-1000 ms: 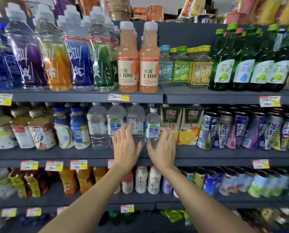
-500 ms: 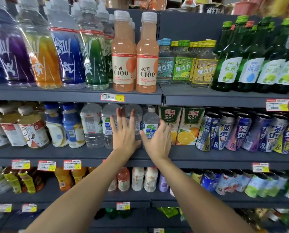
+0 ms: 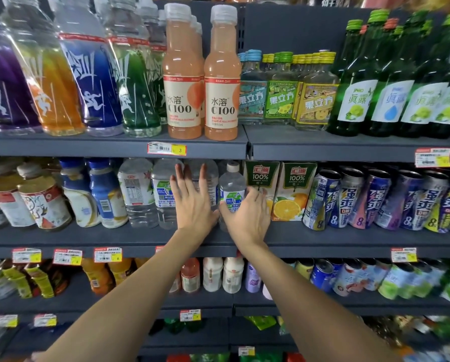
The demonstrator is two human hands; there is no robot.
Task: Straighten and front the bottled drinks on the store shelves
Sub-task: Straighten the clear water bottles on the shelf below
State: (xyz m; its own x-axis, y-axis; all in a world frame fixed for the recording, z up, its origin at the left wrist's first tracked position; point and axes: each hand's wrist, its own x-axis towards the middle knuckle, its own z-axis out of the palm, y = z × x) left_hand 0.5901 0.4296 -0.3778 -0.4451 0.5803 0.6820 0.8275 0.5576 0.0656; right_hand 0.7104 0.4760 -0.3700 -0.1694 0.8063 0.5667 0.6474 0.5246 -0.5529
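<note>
- Head view, hands: the left hand [image 3: 192,205] has its grip spread, with straight fingers laid flat on a tall clear plastic water bottle [image 3: 212,178]. That bottle stands on the dark grey metal middle shelf [image 3: 101,237].
- The right hand [image 3: 247,214] has its grip curled round the lower body of a small clear plastic water bottle with a white cap and a green-and-blue label [image 3: 231,190]. This bottle stands just beside the tall one, near the shelf's front lip.
- Risk, small bottle: it looks light and narrow. A quick twist to turn the label, or a pull too far forward, could tip it over the lip.
- Risk, neighbour on the right: a green-topped cardboard orange juice carton [image 3: 261,176] stands just beside the small bottle. The right fingers lie across its lower corner, though I cannot tell whether they touch it. A sideways swing could knock the carton askew.
- Risk, left side: a flat palm gives no hold. Too firm a push would likely shove the tall bottle back out of line, or into the clear labelled water bottle [image 3: 161,194] to its left.
- Room above: the upper shelf edge with its red-and-yellow price tag [image 3: 166,148] sits close over the caps. Sliding looks safer than lifting.
- Room in front: a strip of bare shelf runs before the bottles. The leaning blue-and-purple drink cans [image 3: 323,199] are well apart from both hands.
</note>
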